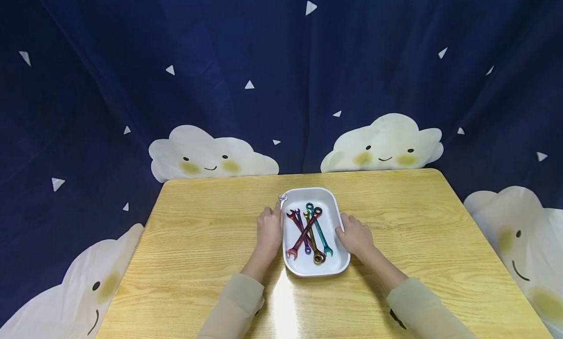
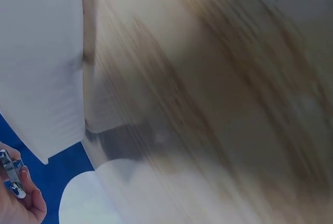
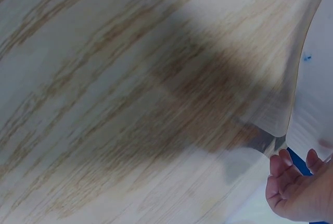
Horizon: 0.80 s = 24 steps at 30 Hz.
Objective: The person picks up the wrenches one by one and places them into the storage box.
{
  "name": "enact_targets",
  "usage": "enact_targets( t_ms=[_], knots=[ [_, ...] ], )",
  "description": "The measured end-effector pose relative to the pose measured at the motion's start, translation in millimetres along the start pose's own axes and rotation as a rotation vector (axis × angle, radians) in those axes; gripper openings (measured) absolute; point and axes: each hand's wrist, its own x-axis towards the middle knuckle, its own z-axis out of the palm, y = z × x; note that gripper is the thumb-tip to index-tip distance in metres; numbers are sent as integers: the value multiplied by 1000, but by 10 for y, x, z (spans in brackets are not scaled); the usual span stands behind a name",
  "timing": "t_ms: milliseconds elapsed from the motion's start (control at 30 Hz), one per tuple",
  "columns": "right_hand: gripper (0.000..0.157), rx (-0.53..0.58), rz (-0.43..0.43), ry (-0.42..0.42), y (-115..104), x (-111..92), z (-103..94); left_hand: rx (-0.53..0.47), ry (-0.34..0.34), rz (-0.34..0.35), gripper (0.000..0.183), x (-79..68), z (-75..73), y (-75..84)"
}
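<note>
In the head view, a white rectangular tray (image 1: pixel 316 274) holds several coloured combination wrenches, among them a red wrench (image 1: pixel 304 232) lying across the others and a teal wrench (image 1: pixel 320 231) on the right. My left hand (image 1: pixel 269 230) is at the tray's left side and holds a silver wrench (image 1: pixel 283 198) near the rim. That silver wrench (image 2: pixel 14 177) shows between the fingers in the left wrist view. Beside the right rim is my right hand (image 1: pixel 356 235), its thumb over the edge in the head view. Loosely bent fingers (image 3: pixel 281 174), apart from the thumb, show in the right wrist view.
The tray stands on a light wood-grain table (image 1: pixel 211 222). Behind the table hangs a dark blue curtain (image 1: pixel 290 60) with white triangles and smiling clouds. A bright reflection lies on the wood in front of the tray.
</note>
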Motion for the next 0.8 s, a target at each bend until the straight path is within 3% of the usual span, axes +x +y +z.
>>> enact_targets(
  t_ms=[800],
  knots=[
    [38,-29,10,-1,4,-13,-9,12,-65,59,33,-41,76,325]
  ],
)
